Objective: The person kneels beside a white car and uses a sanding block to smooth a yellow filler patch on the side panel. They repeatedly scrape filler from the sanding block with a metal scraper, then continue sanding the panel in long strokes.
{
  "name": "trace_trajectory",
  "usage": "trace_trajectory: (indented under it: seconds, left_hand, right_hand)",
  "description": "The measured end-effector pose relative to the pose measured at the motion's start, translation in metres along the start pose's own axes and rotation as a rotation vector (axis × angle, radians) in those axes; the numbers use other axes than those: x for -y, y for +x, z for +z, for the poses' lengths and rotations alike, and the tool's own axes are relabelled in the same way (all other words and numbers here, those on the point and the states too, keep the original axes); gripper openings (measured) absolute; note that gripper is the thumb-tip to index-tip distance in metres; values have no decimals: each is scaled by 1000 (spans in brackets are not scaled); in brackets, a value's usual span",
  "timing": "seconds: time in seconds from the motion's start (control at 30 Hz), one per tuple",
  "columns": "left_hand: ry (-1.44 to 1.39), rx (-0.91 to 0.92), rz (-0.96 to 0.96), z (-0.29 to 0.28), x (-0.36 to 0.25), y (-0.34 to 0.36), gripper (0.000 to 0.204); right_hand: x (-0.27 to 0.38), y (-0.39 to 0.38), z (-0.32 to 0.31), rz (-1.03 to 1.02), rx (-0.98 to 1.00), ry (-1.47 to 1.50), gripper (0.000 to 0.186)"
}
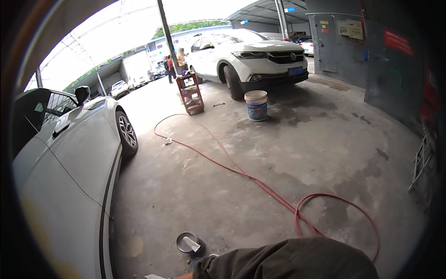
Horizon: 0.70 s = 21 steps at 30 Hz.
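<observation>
Stained concrete floor (288, 153), red hose (260, 183) snaking across

Single view, head-worn fisheye, left of the pair. Looks forward and down across a stained grey concrete floor (288, 153); straight edges bow toward the dark rim. Wearer low to the ground: olive-clad knee (297, 260) fills the lower edge, white car side panel (69, 186) close on the left. Neither hand clearly in frame. Second white car (246, 56) far ahead.
</observation>
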<state>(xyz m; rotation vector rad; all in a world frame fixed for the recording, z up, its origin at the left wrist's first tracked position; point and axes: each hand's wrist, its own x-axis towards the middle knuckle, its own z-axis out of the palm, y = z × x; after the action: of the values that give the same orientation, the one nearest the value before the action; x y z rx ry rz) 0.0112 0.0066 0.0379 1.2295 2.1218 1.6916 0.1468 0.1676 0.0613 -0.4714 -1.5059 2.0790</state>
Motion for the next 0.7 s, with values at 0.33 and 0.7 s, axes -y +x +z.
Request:
trace_trajectory:
  seconds: [0.33,0.7]
  left_hand:
    - [-25,-387,-194,12,-29,-41,52]
    - [-157,-83,-311,37,-71,-33,24]
  right_hand:
    - [18,-20,38,-52,-28,-296,31]
    - [17,-33,19,-62,-117,-547,31]
